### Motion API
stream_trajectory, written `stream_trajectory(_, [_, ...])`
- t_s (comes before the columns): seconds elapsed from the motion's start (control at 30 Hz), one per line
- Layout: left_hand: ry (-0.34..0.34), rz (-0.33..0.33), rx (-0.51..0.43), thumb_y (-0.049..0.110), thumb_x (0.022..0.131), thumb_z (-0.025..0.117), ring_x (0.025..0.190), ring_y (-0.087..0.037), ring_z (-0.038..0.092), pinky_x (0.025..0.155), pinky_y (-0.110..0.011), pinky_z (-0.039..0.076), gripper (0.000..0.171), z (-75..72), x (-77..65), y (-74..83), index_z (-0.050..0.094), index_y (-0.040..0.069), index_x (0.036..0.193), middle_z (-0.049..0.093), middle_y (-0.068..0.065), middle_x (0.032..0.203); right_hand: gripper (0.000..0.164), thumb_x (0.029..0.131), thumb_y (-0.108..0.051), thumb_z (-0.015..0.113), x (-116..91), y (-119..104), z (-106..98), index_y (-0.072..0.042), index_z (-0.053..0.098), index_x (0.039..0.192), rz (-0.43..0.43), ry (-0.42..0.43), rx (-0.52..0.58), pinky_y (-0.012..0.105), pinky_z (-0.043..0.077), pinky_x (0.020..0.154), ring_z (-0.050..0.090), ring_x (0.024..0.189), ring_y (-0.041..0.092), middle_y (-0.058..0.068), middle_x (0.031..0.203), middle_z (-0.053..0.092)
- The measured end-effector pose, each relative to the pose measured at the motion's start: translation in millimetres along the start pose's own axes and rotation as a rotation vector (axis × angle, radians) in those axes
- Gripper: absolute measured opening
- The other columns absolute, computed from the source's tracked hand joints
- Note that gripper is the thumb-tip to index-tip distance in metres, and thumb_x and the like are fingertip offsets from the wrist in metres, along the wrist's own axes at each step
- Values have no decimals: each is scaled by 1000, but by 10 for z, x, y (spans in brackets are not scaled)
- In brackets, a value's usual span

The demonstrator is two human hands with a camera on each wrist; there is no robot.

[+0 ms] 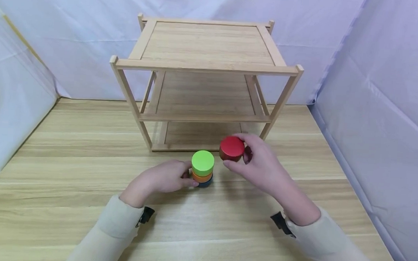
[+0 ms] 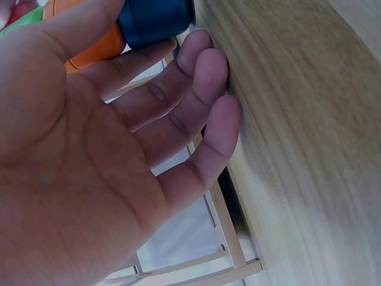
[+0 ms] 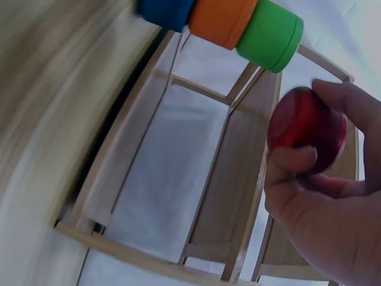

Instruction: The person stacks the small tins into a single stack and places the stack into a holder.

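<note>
Head view: just right of the middle of the frame, I hold a red round block (image 1: 232,146) in the air with my right hand (image 1: 259,161), thumb at its near edge and fingers at its far edge. It is near a short stack at the centre but apart from it. That stack is 3 round blocks high: a green block (image 1: 202,162) on top, an orange block (image 1: 202,178) in the middle and a blue block (image 1: 206,183) at the bottom. With my left hand (image 1: 164,176) I grip the stack low down from its left side, my thumb and index finger around the orange and blue blocks; the other 3 fingers curve loosely beside it, as the left wrist view shows. In the right wrist view the stack crosses the top of the frame, with the red block to the right between my fingertips.

Behind the blocks, in the upper middle of the head view, stands a wooden shelf (image 1: 207,67) with 3 boards. It rests on the wood-grained table (image 1: 56,217), which fills the lower part of the frame. At the bottom my 2 pale sleeves (image 1: 117,216) come in from the left and right, each with a black strap (image 1: 146,215) at the cuff. White cloth (image 1: 76,10) hangs across the top and down the sides.
</note>
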State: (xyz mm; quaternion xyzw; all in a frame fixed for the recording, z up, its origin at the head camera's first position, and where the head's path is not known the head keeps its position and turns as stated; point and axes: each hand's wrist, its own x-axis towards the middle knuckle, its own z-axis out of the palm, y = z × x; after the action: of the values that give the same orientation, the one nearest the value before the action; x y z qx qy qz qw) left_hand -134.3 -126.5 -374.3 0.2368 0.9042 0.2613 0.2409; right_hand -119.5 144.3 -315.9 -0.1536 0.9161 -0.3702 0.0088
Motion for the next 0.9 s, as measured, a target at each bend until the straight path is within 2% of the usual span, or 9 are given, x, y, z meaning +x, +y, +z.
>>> stream_trajectory(0.23, [-11,-7,-1,33,101,74,76,-14,58,70,-31,49,43,0,4,-7,62,12,137,68,1,89,65,85,-22,91,81,-149,44,-13,62,143,-11,24,50,28,50,74,57,91,22,6,116,61])
stream_trajectory(0.63, [-3,-8,-5,32,102,73,74,-15,58,70,-33,49,41,18,26,7,61,16,139,67,2,86,64,84,-20,92,134,-282,224,-10,63,140,-53,-34,116,26,50,74,57,90,22,5,117,64])
stream_trajectory(0.9, [-5,-13,-8,32,103,72,75,-15,58,71,-33,48,41,12,8,6,62,16,139,67,1,88,65,84,-23,93,138,-296,341,-11,63,140,-77,-39,80,28,52,74,58,90,19,3,119,65])
